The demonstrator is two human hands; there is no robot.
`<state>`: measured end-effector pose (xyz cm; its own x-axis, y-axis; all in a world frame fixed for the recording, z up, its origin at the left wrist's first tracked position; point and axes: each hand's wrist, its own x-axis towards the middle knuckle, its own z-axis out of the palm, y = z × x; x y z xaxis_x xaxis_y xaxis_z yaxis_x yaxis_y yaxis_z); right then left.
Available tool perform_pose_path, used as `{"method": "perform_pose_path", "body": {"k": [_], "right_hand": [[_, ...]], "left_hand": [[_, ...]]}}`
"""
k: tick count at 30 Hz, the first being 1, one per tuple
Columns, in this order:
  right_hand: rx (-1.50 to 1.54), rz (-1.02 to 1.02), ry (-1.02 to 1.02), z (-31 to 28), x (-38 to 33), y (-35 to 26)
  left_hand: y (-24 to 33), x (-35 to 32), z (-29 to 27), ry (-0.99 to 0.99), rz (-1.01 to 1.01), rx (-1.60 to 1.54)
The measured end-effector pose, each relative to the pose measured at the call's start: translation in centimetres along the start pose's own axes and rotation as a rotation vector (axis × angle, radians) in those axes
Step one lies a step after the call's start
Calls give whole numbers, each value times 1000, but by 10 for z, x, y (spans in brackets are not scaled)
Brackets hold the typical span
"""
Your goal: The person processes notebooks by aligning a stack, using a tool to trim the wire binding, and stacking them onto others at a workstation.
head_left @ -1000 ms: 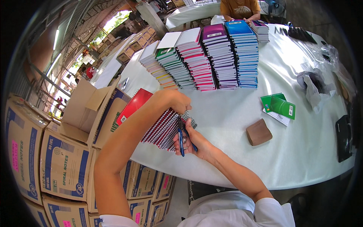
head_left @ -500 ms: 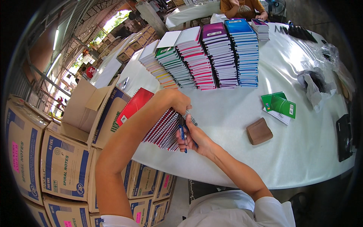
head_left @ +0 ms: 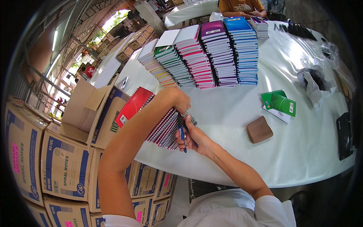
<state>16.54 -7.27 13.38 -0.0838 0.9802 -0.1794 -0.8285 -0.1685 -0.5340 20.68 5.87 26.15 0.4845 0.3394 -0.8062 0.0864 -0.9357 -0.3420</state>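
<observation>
A stack of red-covered spiral notebooks [head_left: 162, 133] stands on the table in front of me, its wire bindings toward me. My right hand [head_left: 196, 137] grips blue-handled pliers [head_left: 182, 133], their jaws up against the wire ends at the stack's right side. Just above the jaws my left hand [head_left: 181, 102] is closed, fingertips pressed together at the end of a spiral binding. What exactly those fingers pinch is too small to make out. My left forearm hides part of the stack. A red notebook cover [head_left: 135, 104] shows to the left of that forearm.
Tall notebook stacks [head_left: 219, 56] line the table's far side. To the right lie a brown block [head_left: 259, 129], green notebooks [head_left: 283, 104], plastic wrap [head_left: 318, 85] and a black case [head_left: 344, 136]. Cardboard boxes [head_left: 66, 162] are piled at the left. A person [head_left: 242, 7] sits across the table.
My hands and the pliers stay almost in place at the wire ends. My left forearm has shifted slightly right. Across the table, the person's raised hand has come down.
</observation>
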Motion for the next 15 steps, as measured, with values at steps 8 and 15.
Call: {"method": "perform_pose_path", "body": {"k": [8, 15], "right_hand": [[-82, 7, 124, 2, -6, 6], [105, 33, -79, -15, 8, 8]], "left_hand": [[5, 5, -1, 0, 50, 67], [-3, 19, 11, 46, 74, 50]]}}
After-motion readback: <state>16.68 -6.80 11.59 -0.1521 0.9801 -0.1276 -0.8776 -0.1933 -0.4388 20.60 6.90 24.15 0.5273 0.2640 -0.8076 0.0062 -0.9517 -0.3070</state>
